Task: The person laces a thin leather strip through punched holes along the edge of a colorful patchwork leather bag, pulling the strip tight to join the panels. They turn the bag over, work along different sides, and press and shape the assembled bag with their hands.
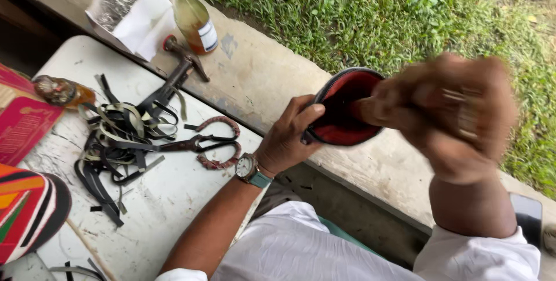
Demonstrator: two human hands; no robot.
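My left hand (pixel 288 134) grips the near edge of a shoe sole (pixel 341 107), black outside and red inside, held up over the concrete ledge. A wristwatch (pixel 248 168) sits on that wrist. My right hand (pixel 446 107) is blurred with motion and presses against the red face of the sole; whether it holds anything I cannot tell. Both arms come out of white sleeves.
On the white table (pixel 168 200) lie a heap of black and pale strips (pixel 119 136), rusty scissors (pixel 197 142), a hammer (pixel 174 78) and a striped sandal (pixel 26 211). A bottle of amber liquid (pixel 194 17) and a paper packet (pixel 130 12) stand on the ledge. Grass lies beyond.
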